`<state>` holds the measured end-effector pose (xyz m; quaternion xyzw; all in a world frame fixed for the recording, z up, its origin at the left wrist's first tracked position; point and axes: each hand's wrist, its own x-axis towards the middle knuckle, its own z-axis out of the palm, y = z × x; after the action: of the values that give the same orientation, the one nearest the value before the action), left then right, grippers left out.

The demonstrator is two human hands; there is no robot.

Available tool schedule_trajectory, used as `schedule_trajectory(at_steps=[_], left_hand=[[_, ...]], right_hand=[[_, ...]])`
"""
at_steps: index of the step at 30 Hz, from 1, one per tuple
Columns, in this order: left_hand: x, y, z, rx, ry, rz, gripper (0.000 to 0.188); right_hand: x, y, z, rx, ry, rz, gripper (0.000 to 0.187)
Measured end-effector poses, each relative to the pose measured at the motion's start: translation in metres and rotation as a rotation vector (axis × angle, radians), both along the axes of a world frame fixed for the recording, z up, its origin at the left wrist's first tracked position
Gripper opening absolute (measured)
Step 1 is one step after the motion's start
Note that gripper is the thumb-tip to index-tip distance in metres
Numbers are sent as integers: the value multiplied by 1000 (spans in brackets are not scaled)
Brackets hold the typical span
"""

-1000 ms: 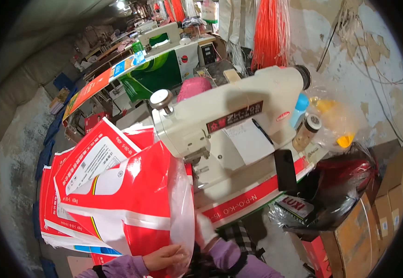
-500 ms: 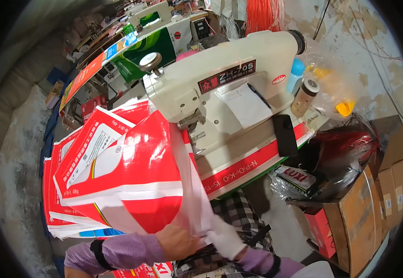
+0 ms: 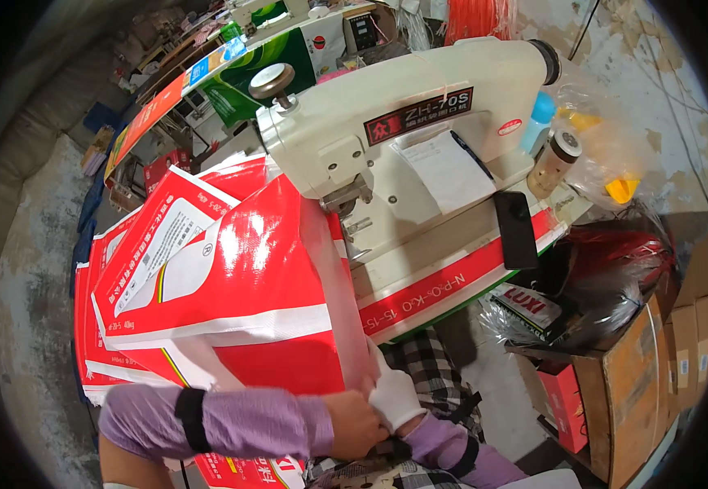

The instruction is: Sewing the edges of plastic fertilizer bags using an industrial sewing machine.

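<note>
A red and white woven sack (image 3: 277, 269) bulges in front of me, its right edge folded and running up to the needle area of a cream sewing machine (image 3: 321, 130). At the sack's near corner my left hand (image 3: 358, 424), bare, is closed, its fingers curled against the edge and partly hidden. Right beside it, touching, my right hand (image 3: 395, 398) in a white glove grips the sack's folded right edge. The glove's fingertips blend into the pale fabric. More red and white sacks (image 3: 162, 236) lie stacked beneath and to the left.
On the machine bed are a paper pad with pen (image 3: 444, 171), a black phone (image 3: 515, 231), a lidded jar (image 3: 555, 163) and a blue-capped bottle (image 3: 538, 122). A cardboard box (image 3: 619, 391) stands at the right. Another bench (image 3: 272, 53) is behind.
Both hands have shifted slightly right, the left more so, with its forearm now further across. The gloved hand sits higher along the sack's edge. My view has shifted a little.
</note>
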<state>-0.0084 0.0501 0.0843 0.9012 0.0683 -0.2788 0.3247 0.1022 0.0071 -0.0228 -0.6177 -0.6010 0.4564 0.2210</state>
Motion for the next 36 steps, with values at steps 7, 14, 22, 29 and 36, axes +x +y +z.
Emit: schedule_trajectory(at_steps=[7, 14, 22, 29, 36], left_hand=[[-76, 215, 7, 464, 433, 76, 46], [-60, 131, 97, 161, -280, 39, 14], [2, 47, 27, 480, -326, 203, 17], [-65, 37, 20, -34, -340, 1173, 42], [-58, 72, 18, -480, 443, 982, 50]], right_hand=[[5, 24, 6, 183, -403, 127, 71], [7, 182, -30, 182, -686, 207, 51], [-25, 176, -12, 78, -406, 137, 60], [-21, 56, -37, -200, 804, -149, 45], [-33, 40, -22, -394, 1045, -231, 33]])
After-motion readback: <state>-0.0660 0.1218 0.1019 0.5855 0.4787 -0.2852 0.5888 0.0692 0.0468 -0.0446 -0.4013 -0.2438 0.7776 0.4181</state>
